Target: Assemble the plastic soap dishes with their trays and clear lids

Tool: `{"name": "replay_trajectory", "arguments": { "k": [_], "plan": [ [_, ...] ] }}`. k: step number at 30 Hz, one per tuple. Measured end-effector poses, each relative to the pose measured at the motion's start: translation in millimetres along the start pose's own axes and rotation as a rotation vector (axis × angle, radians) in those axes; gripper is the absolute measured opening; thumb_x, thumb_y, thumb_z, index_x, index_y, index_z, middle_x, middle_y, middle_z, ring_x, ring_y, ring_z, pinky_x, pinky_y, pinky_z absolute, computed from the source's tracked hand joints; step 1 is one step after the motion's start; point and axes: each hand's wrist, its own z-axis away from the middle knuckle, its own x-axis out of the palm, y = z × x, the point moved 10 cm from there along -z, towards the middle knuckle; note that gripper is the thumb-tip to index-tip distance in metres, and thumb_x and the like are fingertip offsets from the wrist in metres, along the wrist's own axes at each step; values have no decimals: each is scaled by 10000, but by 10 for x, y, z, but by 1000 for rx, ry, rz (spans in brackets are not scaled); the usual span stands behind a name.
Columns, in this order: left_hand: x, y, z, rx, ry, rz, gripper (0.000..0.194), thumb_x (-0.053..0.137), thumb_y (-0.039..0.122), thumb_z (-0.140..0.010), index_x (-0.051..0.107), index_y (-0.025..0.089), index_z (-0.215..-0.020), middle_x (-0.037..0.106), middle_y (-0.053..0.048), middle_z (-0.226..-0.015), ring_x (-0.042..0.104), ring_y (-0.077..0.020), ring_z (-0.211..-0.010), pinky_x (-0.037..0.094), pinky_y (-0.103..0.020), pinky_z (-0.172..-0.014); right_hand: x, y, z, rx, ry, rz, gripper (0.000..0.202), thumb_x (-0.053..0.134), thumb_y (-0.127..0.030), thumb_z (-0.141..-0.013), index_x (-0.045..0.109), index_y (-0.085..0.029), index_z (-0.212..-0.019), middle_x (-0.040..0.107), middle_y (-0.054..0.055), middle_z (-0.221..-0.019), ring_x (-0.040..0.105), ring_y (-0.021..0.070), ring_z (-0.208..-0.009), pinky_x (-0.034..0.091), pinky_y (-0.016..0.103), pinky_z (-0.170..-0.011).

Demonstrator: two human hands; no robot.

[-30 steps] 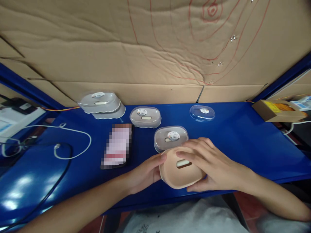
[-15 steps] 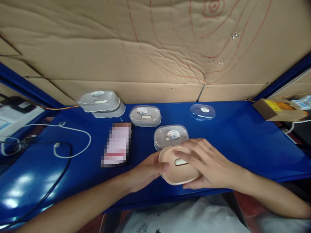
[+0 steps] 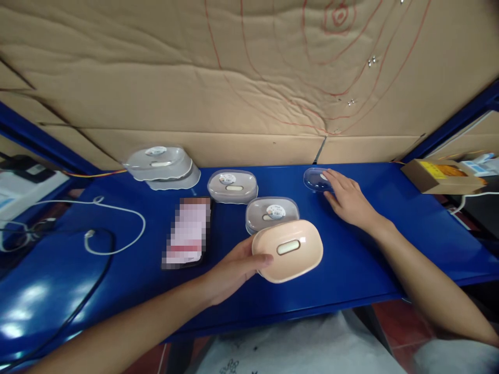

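head view: the left hand [image 3: 239, 267] grasps a peach box [image 3: 300, 265] by its left end, thumb across the face, fingers mostly hidden. the box is a rounded oblong, smooth and slightly shiny, with a pale rim and a cream bar in a dark-edged slot near the middle; it is tilted. the right hand [image 3: 353, 205] is farther off, thumb and fingers parted about the right end of a clear lid [image 3: 313, 180]; whether it grips, i cannot tell. beyond the left hand, a grey box [image 3: 257, 214] is partly covered by the peach one in view. blue tabletop [image 3: 362, 265] spreads between the peach box and the right forearm; its near edge runs bodyward of both hands, its far edge just past the right.
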Motion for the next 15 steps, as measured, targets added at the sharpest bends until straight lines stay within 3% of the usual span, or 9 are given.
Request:
{"name": "replay_trajectory", "arguments": {
  "k": [3, 6, 11, 15],
  "plan": [
    [-55, 61, -19, 34, 29, -6, 659, 896, 312, -769, 686, 214, -1386, 724, -124, -1404, 634, -332, -1328, 496, -355, -1011, 146, 110, -9, -9, -67, 35, 515, 392, -348, -1080, 461, -144, -1547, 550, 234, -1554, 525, 397, -1441, 435, 623, -1133],
    [-47, 37, -4, 8, 0, -5, 599, 873, 318, -778, 712, 187, -1340, 753, -132, -1345, 658, -332, -1278, 495, -365, -1005, 138, 51, 19, -50, -102, 22, 501, 484, -479, -1058, 546, -223, -1483, 604, 191, -1480, 575, 409, -1352, 447, 642, -1084],
    [-32, -56, 39, -46, -31, -12, 607, 874, 319, -738, 731, 186, -1312, 785, -119, -1270, 701, -318, -1166, 501, -362, -960, 94, 107, 56, 14, -132, -37, 781, 636, -710, -924, 446, -315, -1570, 492, 178, -1595, 485, 464, -1445, 400, 712, -1113],
    [-64, -44, 28, -37, -4, -7, 539, 832, 296, -782, 732, 178, -1298, 795, -119, -1242, 697, -323, -1179, 491, -373, -987, 180, 139, 97, 37, -263, -159, 759, 625, -677, -939, 425, -308, -1573, 591, 142, -1520, 639, 390, -1314, 537, 603, -1057]
  ]
}}
